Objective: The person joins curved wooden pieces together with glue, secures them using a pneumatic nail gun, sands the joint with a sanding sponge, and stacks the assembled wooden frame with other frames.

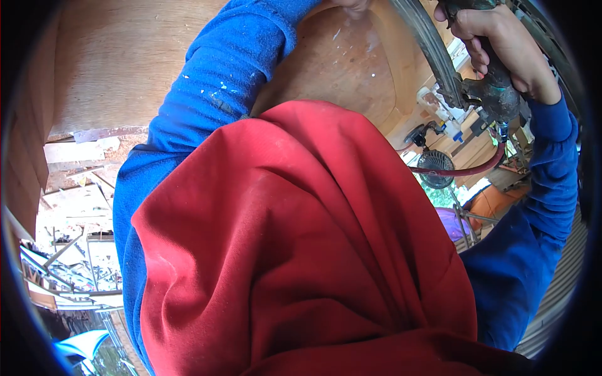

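My right hand (505, 47) is wrapped round the grip of a dark, worn air nail gun (495, 97), with its long ribbed magazine (433, 50) reaching up to the top edge. A red hose (467, 170) runs from the tool's fitting toward the left. Only a small part of my left hand (353, 5) shows at the top edge, beside a brown plywood surface (335, 69). Its fingers are cut off by the frame, so what it touches or holds is hidden.
Red cloth (295, 244) fills the middle, between my blue sleeves. Behind the hose is a small round black fan (436, 168). A plywood panel (119, 62) stands at the upper left, above scattered wood scraps (75, 207). Something orange (492, 203) lies at the right.
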A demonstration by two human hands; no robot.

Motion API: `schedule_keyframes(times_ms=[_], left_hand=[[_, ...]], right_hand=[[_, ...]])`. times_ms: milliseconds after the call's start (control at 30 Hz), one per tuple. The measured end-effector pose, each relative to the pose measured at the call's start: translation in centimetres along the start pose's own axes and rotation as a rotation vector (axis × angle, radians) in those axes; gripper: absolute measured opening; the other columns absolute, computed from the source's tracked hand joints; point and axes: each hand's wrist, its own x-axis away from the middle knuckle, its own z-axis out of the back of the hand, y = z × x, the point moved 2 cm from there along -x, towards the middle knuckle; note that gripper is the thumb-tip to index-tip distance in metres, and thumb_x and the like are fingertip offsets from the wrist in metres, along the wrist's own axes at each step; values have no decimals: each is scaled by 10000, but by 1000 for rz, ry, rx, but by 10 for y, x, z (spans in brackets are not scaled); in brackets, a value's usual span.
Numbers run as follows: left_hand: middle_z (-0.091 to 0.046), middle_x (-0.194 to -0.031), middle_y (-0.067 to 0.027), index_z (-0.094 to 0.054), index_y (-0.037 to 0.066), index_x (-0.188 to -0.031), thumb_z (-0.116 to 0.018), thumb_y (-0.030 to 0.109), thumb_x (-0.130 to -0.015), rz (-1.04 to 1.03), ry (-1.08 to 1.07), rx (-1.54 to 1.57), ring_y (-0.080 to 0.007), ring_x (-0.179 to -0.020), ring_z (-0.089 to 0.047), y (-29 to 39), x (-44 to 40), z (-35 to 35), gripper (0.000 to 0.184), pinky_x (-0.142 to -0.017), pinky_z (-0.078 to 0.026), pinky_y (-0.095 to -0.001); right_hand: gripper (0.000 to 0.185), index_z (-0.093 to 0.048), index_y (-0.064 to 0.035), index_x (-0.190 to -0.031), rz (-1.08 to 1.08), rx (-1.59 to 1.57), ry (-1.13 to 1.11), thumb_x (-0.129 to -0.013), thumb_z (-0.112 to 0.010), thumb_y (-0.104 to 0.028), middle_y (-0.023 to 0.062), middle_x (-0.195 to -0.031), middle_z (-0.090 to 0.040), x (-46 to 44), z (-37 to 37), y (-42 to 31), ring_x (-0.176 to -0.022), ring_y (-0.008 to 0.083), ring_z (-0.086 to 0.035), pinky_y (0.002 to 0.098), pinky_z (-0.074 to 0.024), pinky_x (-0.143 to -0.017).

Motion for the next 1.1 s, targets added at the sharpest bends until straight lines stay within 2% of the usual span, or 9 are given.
schedule_keyframes(times_ms=[333, 367, 433, 467, 533, 667, 733, 933, 1100], left_hand=[[-741, -1012, -203, -743, 63, -1105, -862, 124, -650, -34, -117, -42, -397, -1031, -690, -6, -10, -5, 474, -888, -552, -463], [-742, -1007, -196, -744, 67, -1122, -858, 122, -655, -11, -158, -33, -392, -1028, -692, -7, -10, -5, 483, -891, -552, -460], [-750, -983, -181, -745, 71, -1153, -856, 122, -663, -111, -62, -15, -375, -1001, -703, -2, -3, 2, 506, -882, -554, -458], [-754, -971, -173, -746, 74, -1169, -854, 122, -666, -157, -17, -3, -366, -988, -708, 0, 0, 3, 517, -878, -555, -457], [-734, -1114, -188, -697, 105, -1285, -856, 122, -673, 14, -135, 97, -357, -1106, -678, -5, -6, -2, 632, -947, -534, -452], [-520, -1522, -212, -491, 164, -1541, -857, 125, -691, -300, 214, 127, -364, -1408, -487, -23, -2, -18, 925, -1110, -438, -472], [-337, -1641, -193, -368, 184, -1607, -856, 130, -713, -260, 204, 132, -380, -1495, -347, -8, 3, -3, 1020, -1159, -375, -490], [-275, -1693, -124, -267, 119, -1651, -832, 126, -762, -301, 393, 379, -287, -1421, -409, 43, 5, 48, 1054, -1088, -413, -437], [-286, -1672, -176, -200, 51, -1652, -735, 24, -777, -515, 415, 330, -309, -1395, -437, 116, 20, 60, 1025, -1101, -412, -453]], right_hand=[[191, -595, -8, -709, 47, 96, -4, -888, -641, -55, 68, -641, -615, 9, -13, 8, -559, 148, -593, 292, -486, -532], [113, -646, 9, -901, 315, 232, -62, -919, -606, -95, 35, -602, -553, -8, 0, 48, -528, 109, -543, 275, -454, -521], [151, -676, 3, -927, 244, -66, 43, -949, -558, -89, 9, -581, -515, 9, -14, 58, -522, 77, -520, 262, -430, -529], [178, -624, -1, -821, 645, 358, -29, -964, -561, -87, 20, -592, -541, 2, 0, 95, -539, 93, -542, 267, -441, -552], [206, -628, 4, -817, 425, 130, 82, -975, -583, -120, 29, -613, -568, 28, -14, 125, -555, 109, -559, 277, -447, -565], [184, -627, 6, -836, 151, -434, 184, -962, -632, -128, 45, -639, -578, 75, -61, 171, -581, 125, -565, 285, -435, -579], [165, -610, 29, -1042, 193, -631, 225, -946, -639, -102, 47, -669, -559, 96, -82, 177, -564, 139, -535, 291, -414, -565], [703, -326, 118, -1507, 733, -1365, 293, -892, -596, -88, -14, -719, -398, 139, -84, 222, -586, 74, -416, 258, -410, -569], [663, -292, 151, -1444, 1290, -1538, -34, -925, -589, -134, -14, -694, -434, 137, -36, 235, -605, 90, -453, 258, -436, -620]])
